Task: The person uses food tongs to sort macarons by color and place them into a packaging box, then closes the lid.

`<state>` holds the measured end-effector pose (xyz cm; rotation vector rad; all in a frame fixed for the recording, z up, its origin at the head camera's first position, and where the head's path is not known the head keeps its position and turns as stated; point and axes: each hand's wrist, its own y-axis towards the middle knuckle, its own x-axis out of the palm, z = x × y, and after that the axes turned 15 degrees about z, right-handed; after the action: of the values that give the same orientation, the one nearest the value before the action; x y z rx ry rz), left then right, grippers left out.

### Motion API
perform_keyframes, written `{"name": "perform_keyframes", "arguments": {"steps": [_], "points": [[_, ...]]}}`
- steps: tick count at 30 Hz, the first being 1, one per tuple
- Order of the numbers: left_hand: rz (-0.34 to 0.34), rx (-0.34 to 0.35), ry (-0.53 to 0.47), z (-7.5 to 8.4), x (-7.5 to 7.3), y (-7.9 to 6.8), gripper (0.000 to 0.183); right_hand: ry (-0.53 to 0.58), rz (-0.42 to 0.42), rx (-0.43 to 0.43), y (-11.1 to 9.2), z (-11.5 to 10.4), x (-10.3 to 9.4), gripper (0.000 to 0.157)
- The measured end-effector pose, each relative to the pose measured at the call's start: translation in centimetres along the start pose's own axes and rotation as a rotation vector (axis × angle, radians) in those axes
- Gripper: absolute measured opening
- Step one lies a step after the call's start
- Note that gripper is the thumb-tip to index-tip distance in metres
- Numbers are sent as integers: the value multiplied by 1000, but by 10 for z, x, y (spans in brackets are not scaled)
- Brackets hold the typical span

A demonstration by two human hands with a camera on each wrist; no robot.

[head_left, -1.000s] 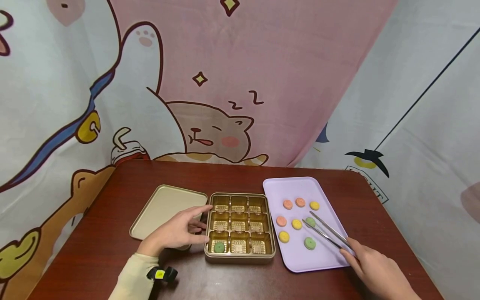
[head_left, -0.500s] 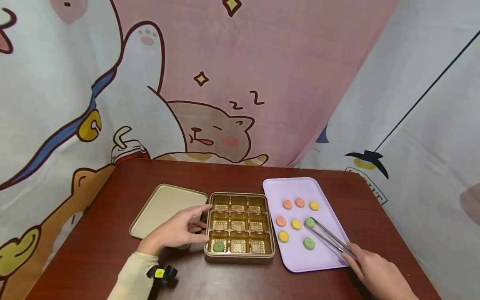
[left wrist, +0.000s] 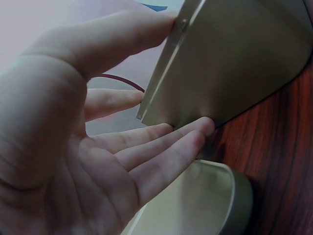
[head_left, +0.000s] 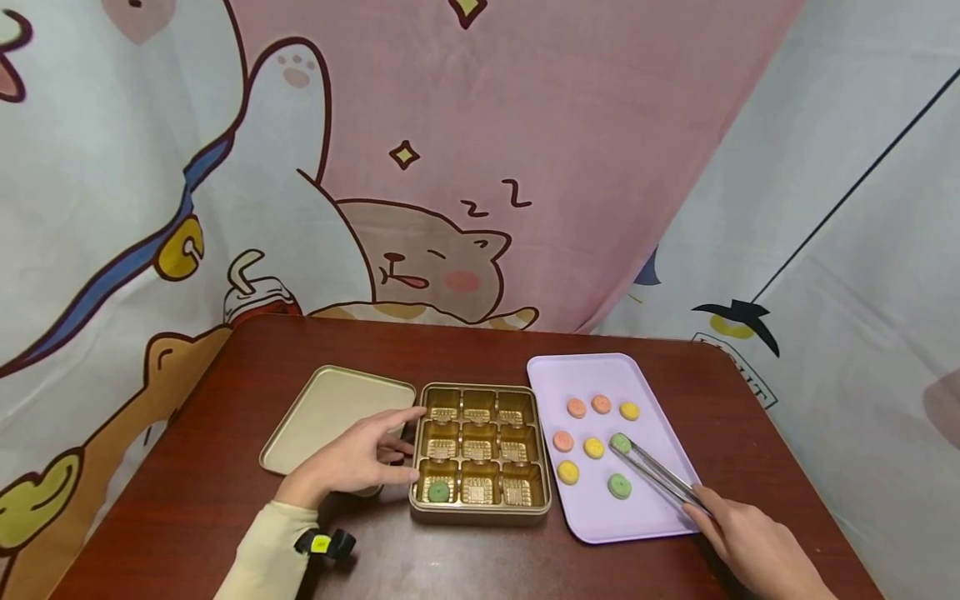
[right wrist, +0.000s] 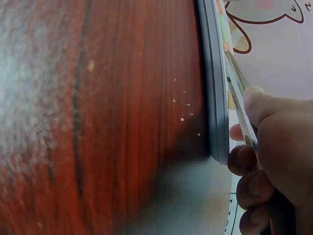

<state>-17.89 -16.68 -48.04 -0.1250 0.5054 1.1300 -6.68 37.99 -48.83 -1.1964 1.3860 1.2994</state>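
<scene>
My right hand (head_left: 753,537) grips metal tongs (head_left: 648,473) over the lilac tray (head_left: 600,523). The tongs' tips are on either side of a green macaron (head_left: 620,442), right at its edge. Another green macaron (head_left: 619,486) lies nearer me. In the right wrist view, fingers curl round the tongs beside the tray rim (right wrist: 218,107). My left hand (head_left: 352,458) touches the left side of a gold tin (head_left: 480,518), thumb and fingertips against its wall, fingers mostly straight. The tin's divided insert holds one green macaron (head_left: 438,491) in the front left compartment.
Left of the tin lies its lid (head_left: 322,417), partly under my left hand. Pink macarons (head_left: 576,407) and yellow macarons (head_left: 567,472) are spread over the tray. The dark wooden table (head_left: 480,354) ends at a printed curtain (head_left: 600,150) behind.
The tongs' tips have come down and closed in from above and beside the farther green macaron to its two sides. My left hand and the tin have stayed put.
</scene>
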Motion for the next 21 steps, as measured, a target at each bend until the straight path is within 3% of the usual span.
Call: {"name": "perform_keyframes", "arguments": {"steps": [11, 21], "points": [[-2, 0, 9, 1, -1, 1, 90, 25, 33, 6, -3, -3, -1, 55], [-1, -7, -2, 2, 0, 0, 91, 69, 227, -73, -3, -26, -13, 42]]}}
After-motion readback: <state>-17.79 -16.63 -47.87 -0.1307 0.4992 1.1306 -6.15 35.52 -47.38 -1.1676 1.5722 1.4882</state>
